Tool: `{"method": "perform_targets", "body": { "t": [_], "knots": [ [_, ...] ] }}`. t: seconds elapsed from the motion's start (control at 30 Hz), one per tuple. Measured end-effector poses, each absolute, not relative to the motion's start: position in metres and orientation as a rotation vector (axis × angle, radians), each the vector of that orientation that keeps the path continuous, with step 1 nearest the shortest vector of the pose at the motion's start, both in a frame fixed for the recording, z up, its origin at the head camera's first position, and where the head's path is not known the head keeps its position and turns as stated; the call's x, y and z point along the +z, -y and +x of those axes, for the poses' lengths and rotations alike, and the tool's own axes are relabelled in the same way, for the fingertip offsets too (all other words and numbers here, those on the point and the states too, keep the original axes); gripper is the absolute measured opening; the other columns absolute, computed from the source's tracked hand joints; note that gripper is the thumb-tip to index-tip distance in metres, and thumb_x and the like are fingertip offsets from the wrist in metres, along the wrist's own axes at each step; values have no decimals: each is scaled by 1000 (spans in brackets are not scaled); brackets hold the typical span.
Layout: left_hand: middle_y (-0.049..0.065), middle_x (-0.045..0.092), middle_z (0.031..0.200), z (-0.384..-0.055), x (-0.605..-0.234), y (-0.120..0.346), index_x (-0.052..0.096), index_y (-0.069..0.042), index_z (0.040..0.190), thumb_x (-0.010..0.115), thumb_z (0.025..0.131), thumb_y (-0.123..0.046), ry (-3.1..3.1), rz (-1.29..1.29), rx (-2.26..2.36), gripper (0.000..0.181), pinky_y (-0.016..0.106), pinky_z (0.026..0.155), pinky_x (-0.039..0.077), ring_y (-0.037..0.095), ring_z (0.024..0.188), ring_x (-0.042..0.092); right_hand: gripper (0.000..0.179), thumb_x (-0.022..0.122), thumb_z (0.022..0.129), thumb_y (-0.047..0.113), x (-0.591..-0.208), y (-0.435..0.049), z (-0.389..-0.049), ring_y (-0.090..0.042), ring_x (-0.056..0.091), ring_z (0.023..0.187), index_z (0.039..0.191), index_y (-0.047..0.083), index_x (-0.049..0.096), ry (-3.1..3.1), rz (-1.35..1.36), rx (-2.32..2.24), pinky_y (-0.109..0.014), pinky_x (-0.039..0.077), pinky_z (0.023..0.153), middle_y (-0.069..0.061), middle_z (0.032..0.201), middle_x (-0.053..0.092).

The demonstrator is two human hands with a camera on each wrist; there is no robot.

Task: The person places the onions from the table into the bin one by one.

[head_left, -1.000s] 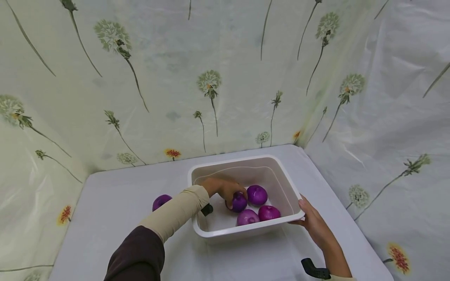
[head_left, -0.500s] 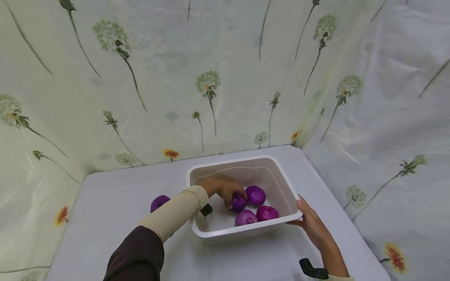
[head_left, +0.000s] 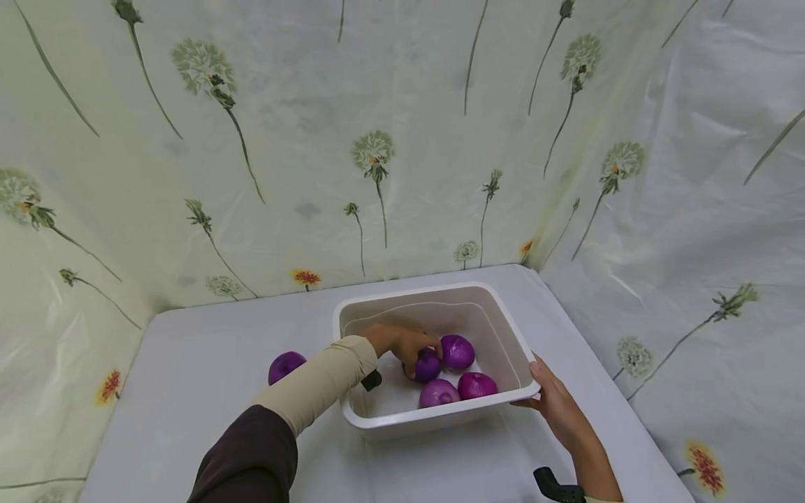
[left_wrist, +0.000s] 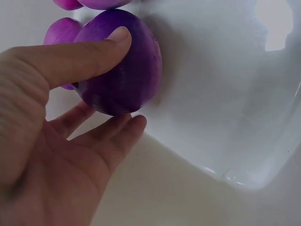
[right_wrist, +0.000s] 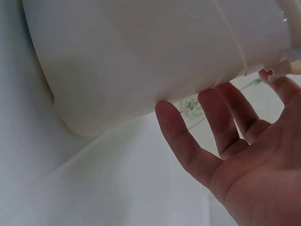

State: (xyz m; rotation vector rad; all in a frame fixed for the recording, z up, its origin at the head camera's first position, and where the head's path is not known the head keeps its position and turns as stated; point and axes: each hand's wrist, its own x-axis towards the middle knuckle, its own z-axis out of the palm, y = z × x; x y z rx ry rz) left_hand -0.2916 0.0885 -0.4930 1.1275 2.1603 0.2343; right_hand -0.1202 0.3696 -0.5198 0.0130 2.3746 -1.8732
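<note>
In the head view, a white plastic tub (head_left: 402, 420) stands on the table with several red onions inside. My left hand (head_left: 402, 344) reaches into it and grips a dark purple onion (head_left: 428, 366), thumb on one side and fingers on the other; the left wrist view shows this onion (left_wrist: 123, 70) up close near the tub floor. Beside it lie another onion (head_left: 458, 352), a pinker one (head_left: 476, 385) and a paler one (head_left: 439, 393). My right hand (head_left: 562, 409) holds the tub's right front corner, thumb at the rim; in the right wrist view its fingertips (right_wrist: 170, 113) touch the outer wall.
One more red onion (head_left: 286, 366) lies on the white-covered table (head_left: 207, 391), left of the tub and partly behind my left sleeve (head_left: 321, 381). A flower-printed sheet (head_left: 302, 154) hangs behind the table and on both sides.
The head view has shifted very slightly. Both hands keep their places, the left on the onion and the right on the tub; nothing else has visibly moved.
</note>
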Motion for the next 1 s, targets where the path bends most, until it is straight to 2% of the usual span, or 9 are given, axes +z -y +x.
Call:
{"method": "perform_targets", "body": {
  "t": [0.13, 0.33, 0.47, 0.6, 0.73, 0.87, 1.0],
  "knots": [
    [10, 45, 139, -292, -491, -86, 46, -22, 144, 81, 82, -7, -2154, 1131, 286, 72, 31, 105, 45, 19, 126, 43, 56, 28, 108, 45, -522, -368, -123, -44, 50, 125, 160, 25, 20, -2361, 10, -1871, -55, 55, 90, -22, 151, 36],
    [12, 43, 152, -291, -476, -84, 44, -10, 149, 78, 86, -14, -2143, 1287, 457, 71, 36, 119, 33, 26, 143, 38, 57, 25, 109, 45, -526, -368, -121, -38, 54, 120, 160, 21, 18, -2370, 10, -1858, -49, 55, 87, -25, 148, 37],
    [9, 48, 151, -289, -450, -75, 48, -9, 146, 71, 93, -19, -2161, 1341, 553, 59, 36, 119, 34, 24, 143, 41, 57, 24, 109, 45, -525, -369, -119, -33, 56, 118, 161, 22, 18, -2380, 1, -1849, -48, 55, 87, -25, 148, 37],
    [6, 47, 151, -290, -420, -55, 51, -16, 145, 65, 98, -26, -2221, 1339, 651, 50, 37, 117, 36, 20, 142, 41, 56, 24, 109, 44, -521, -369, -120, -29, 58, 117, 160, 23, 19, -2384, -19, -1857, -50, 55, 87, -23, 148, 38],
    [7, 48, 148, -290, -399, -24, 54, -18, 142, 62, 99, -30, -2274, 1312, 785, 45, 45, 115, 39, 23, 140, 43, 55, 23, 109, 43, -519, -368, -123, -24, 60, 116, 160, 22, 19, -2384, -53, -1859, -52, 56, 88, -21, 147, 38],
    [8, 52, 144, -285, -392, 15, 58, -15, 138, 62, 100, -25, -2331, 1208, 1002, 39, 53, 112, 41, 28, 138, 45, 55, 21, 109, 42, -518, -368, -124, -18, 61, 116, 161, 24, 18, -2381, -72, -1859, -48, 56, 87, -19, 146, 38],
    [7, 55, 140, -276, -401, 53, 62, -14, 133, 60, 101, -23, -2411, 1078, 1206, 33, 52, 112, 42, 29, 135, 49, 55, 21, 109, 43, -520, -367, -124, -16, 60, 115, 161, 25, 16, -2386, -61, -1846, -49, 55, 88, -18, 147, 37]
  ]
}}
